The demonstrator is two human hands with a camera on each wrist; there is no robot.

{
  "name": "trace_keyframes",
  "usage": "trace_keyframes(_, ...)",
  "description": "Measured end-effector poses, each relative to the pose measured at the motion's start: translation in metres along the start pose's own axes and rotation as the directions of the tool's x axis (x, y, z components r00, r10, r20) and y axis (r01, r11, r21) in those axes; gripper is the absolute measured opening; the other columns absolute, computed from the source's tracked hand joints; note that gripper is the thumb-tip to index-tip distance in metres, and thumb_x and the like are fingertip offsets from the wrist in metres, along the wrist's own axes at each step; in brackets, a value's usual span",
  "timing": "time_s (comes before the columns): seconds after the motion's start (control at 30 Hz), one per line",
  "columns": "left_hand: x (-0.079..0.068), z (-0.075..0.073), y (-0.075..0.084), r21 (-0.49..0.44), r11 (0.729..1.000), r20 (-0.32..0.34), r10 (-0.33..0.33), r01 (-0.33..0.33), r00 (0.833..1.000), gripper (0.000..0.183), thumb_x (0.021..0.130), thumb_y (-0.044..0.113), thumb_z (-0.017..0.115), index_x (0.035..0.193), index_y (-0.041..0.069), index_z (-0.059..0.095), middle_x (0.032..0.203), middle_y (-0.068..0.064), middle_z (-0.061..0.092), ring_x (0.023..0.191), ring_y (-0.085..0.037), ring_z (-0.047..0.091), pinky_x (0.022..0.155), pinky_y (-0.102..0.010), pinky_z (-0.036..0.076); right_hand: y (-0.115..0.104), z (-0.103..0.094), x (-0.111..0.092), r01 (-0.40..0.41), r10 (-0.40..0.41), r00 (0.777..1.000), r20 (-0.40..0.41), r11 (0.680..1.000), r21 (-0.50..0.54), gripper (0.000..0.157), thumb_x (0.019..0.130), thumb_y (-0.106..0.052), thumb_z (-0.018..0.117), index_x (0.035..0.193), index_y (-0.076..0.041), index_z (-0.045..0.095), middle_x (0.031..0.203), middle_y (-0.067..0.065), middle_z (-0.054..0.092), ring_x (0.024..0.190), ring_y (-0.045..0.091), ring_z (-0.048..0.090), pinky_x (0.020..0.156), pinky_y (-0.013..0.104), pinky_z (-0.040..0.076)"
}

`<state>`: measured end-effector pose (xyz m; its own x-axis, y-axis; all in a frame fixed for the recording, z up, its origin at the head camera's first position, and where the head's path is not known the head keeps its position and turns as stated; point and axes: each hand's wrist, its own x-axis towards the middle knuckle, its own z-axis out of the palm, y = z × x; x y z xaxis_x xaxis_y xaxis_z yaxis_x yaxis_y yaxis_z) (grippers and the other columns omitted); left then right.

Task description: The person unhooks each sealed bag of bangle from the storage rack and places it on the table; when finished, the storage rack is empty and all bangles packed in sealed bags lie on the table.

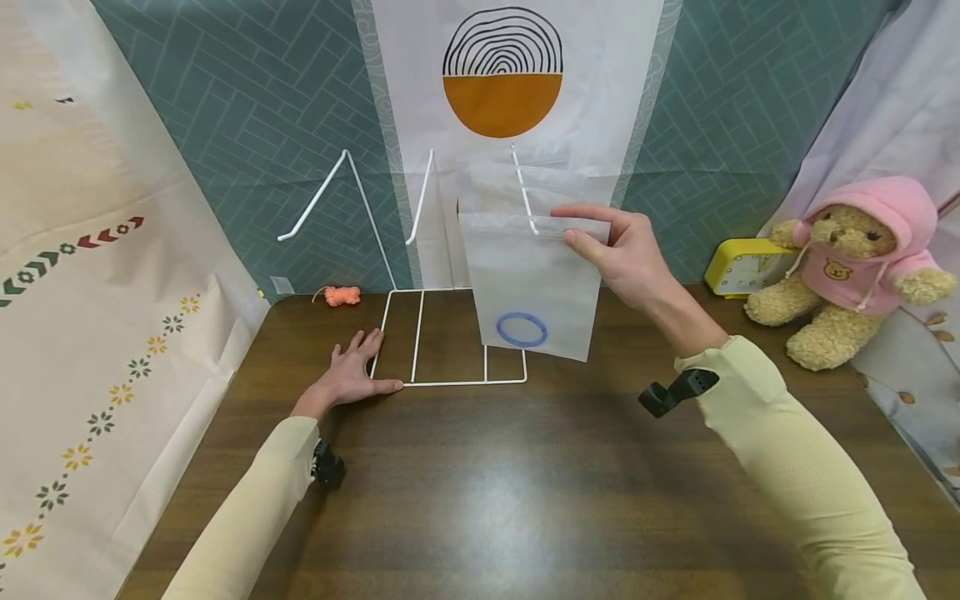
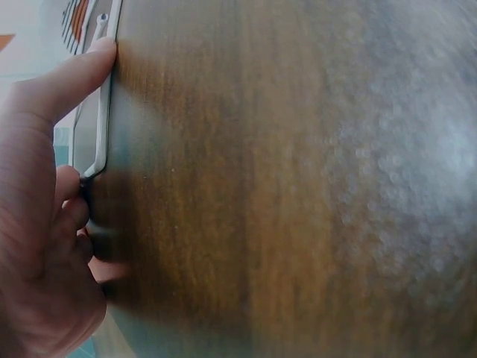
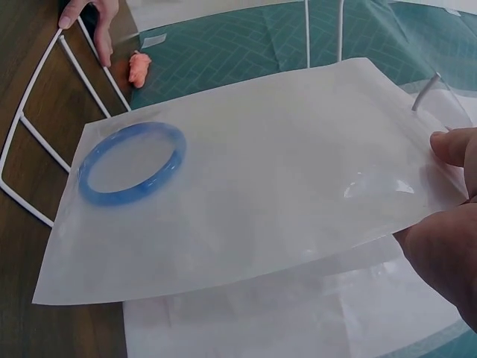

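Note:
My right hand (image 1: 626, 254) pinches the top right edge of a translucent bag (image 1: 536, 267) between thumb and fingers. Inside the bag, near its bottom, lies a blue ring (image 1: 522, 330), like a bangle; it shows large in the right wrist view. The right-hand prong (image 1: 523, 187) of a white wire rack (image 1: 465, 383) crosses the top of the bag. Whether the prong passes through the bag, I cannot tell. My left hand (image 1: 352, 367) rests on the front left corner of the rack's base, fingers spread, with the thumb (image 2: 78, 78) touching the front wire.
Two more prongs rise at the left and middle of the rack. An orange bundle of cord (image 1: 342, 296) lies behind my left hand. On the right are a yellow clock (image 1: 746, 267) and a teddy bear (image 1: 855, 267) in a pink hoodie. A patterned cloth backs the wooden table (image 1: 480, 500).

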<state>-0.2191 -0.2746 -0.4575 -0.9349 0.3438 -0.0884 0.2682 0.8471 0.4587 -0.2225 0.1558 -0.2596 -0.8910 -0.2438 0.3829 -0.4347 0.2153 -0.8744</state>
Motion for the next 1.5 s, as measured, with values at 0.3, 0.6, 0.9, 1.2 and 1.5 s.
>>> trace_keyframes(0.3, 0.001, 0.003, 0.001, 0.000, 1.000, 0.003, -0.002, 0.002, 1.000, 0.107, 0.083, 0.049, 0.075, 0.156, -0.007, 0.020, 0.162, -0.025, 0.017, 0.148, -0.047, 0.005, 0.109, -0.071, -0.002, -0.002, -0.002, -0.005, 0.007, -0.008, 1.000, -0.013, 0.999, -0.037, 0.030, 0.098, -0.016, 0.067, 0.126, -0.007, 0.070, 0.078, 0.007, 0.048, 0.055, 0.014, 0.041, 0.055, 0.027, 0.034)
trace_keyframes(0.6, 0.002, 0.005, 0.002, 0.000, 1.000, -0.010, 0.013, -0.013, 1.000, 0.108, 0.083, 0.051, 0.075, 0.155, -0.009, 0.022, 0.160, -0.027, 0.019, 0.147, -0.049, 0.007, 0.107, -0.072, 0.000, -0.009, -0.005, -0.013, 0.005, -0.005, 1.000, 0.000, 0.998, -0.060, 0.031, 0.098, -0.017, 0.067, 0.126, -0.006, 0.069, 0.056, 0.003, 0.034, 0.044, 0.018, 0.031, 0.051, 0.029, 0.032)
trace_keyframes(0.9, 0.002, 0.006, 0.002, 0.006, 1.000, 0.006, 0.000, 0.000, 1.000, 0.108, 0.083, 0.050, 0.075, 0.155, -0.008, 0.020, 0.161, -0.027, 0.018, 0.147, -0.048, 0.006, 0.108, -0.072, -0.001, -0.015, -0.007, -0.020, 0.005, -0.006, 1.000, -0.013, 0.997, -0.077, 0.029, 0.097, -0.016, 0.068, 0.124, -0.005, 0.070, 0.049, -0.001, 0.024, 0.040, 0.016, 0.024, 0.047, 0.029, 0.027)
trace_keyframes(1.2, 0.003, 0.009, 0.000, 0.004, 1.000, -0.006, 0.006, -0.006, 1.000, 0.108, 0.082, 0.050, 0.076, 0.155, -0.008, 0.022, 0.160, -0.027, 0.020, 0.147, -0.049, 0.008, 0.107, -0.073, 0.000, -0.019, -0.011, -0.029, 0.023, -0.024, 1.000, -0.010, 0.995, -0.101, 0.027, 0.097, -0.015, 0.069, 0.122, -0.006, 0.072, 0.051, 0.001, 0.025, 0.041, 0.017, 0.024, 0.045, 0.030, 0.025)
trace_keyframes(1.5, -0.001, 0.002, 0.001, -0.006, 1.000, -0.006, -0.004, 0.004, 1.000, 0.108, 0.083, 0.049, 0.076, 0.156, -0.007, 0.019, 0.161, -0.027, 0.018, 0.148, -0.048, 0.005, 0.108, -0.071, -0.003, -0.014, -0.035, -0.043, 0.049, -0.050, 0.999, -0.021, 0.997, -0.065, 0.023, 0.096, -0.011, 0.069, 0.118, -0.012, 0.075, 0.055, 0.000, 0.046, 0.049, 0.015, 0.042, 0.045, 0.028, 0.031)
